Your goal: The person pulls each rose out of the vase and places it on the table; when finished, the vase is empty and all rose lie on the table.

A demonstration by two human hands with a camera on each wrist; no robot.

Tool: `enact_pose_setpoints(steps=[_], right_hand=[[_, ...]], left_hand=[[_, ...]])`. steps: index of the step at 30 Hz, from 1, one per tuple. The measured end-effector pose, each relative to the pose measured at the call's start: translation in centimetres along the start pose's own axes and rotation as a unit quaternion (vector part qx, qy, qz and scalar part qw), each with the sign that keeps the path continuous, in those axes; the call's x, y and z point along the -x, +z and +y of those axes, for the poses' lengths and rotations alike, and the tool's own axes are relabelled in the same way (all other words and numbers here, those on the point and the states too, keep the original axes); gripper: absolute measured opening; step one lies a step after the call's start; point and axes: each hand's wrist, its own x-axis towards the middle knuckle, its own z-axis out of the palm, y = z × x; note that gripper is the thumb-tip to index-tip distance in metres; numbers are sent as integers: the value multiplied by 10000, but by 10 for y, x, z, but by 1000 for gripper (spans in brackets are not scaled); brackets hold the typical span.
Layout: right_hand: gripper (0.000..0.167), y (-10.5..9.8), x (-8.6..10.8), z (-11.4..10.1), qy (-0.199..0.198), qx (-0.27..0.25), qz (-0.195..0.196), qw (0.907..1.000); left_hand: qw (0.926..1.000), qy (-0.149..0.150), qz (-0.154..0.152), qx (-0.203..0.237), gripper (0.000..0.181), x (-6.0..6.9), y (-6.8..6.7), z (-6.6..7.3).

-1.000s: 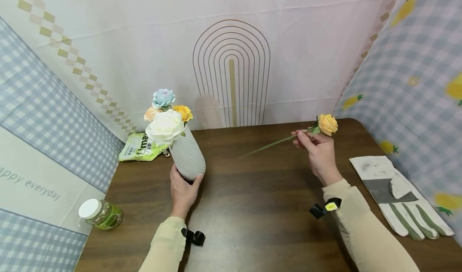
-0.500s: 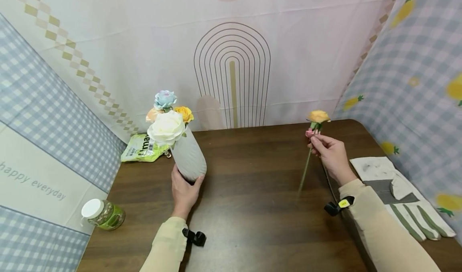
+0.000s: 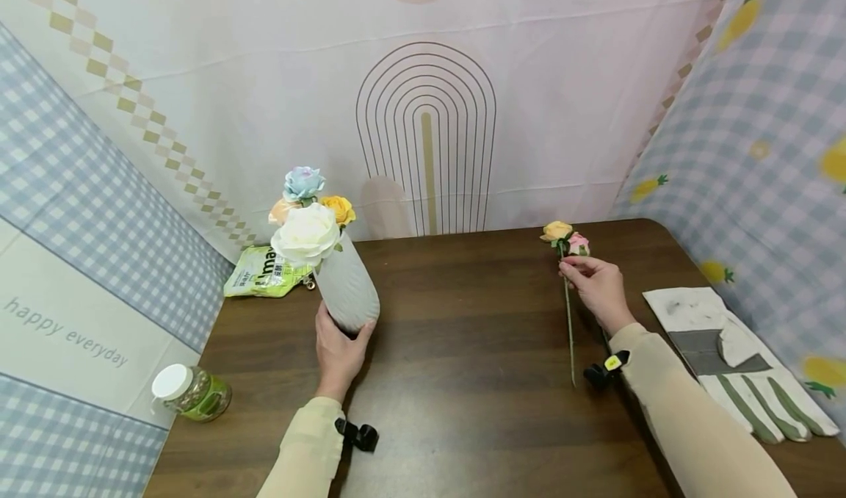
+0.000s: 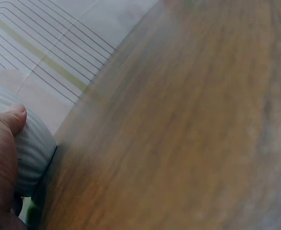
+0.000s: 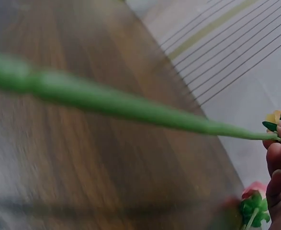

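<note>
My left hand (image 3: 340,351) grips the lower part of a white ribbed vase (image 3: 348,281), which leans to the left. In it stand a white rose (image 3: 306,233), a blue rose (image 3: 304,183), a deep-yellow rose (image 3: 339,209) and a peach flower (image 3: 283,210), partly hidden. Over the table's right side, my right hand (image 3: 598,289) pinches the green stem (image 5: 130,108) of a pale-yellow rose (image 3: 557,231) just below its bloom. The stem hangs down toward me. Beside those fingers shows a pink rose (image 3: 578,244); whether the hand touches it I cannot tell.
A green-and-white packet (image 3: 261,272) lies behind the vase, at the back left. On the left edge a white-lidded jar (image 3: 198,394) lies tipped. White-and-grey work gloves (image 3: 734,358) lie at right. Fabric hangings surround the brown table (image 3: 456,380).
The pale-yellow rose has swung from pointing right to upright and shifted a little left. The pink rose has come into sight beside the right hand. The left hand stays on the vase.
</note>
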Motion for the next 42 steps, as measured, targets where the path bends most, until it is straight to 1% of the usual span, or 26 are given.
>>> enact_pose_setpoints(steps=[3, 6, 12, 19, 24, 29, 34, 42], right_hand=[[29, -1, -3, 5, -169, 598, -111, 9980], [27, -2, -6, 8, -209, 1062, -285, 9937], [23, -5, -8, 14, -64, 1506, -676, 9863], [25, -8, -8, 21, 301, 1582, -1033, 9815], [26, -10, -10, 26, 452, 1575, -1116, 9802], [26, -11, -11, 25, 572, 1427, -1205, 9807], [25, -11, -12, 23, 635, 1340, -1263, 9808], [23, -12, -14, 23, 574, 1457, -1308, 9790]], left_hand=[[10000, 40, 30, -2, 93, -1, 0, 0], [9999, 89, 71, 11, 93, -1, 1, -1], [10000, 31, 48, -8, 94, -1, 1, -2], [10000, -42, -1, -50, 94, -1, 1, -2], [10000, -46, -8, -79, 94, 0, 1, -3], [10000, 0, 35, -75, 94, 0, 1, -3], [10000, -13, 48, -63, 94, -1, 1, -3], [9999, -102, -49, -62, 94, -1, 1, -2]])
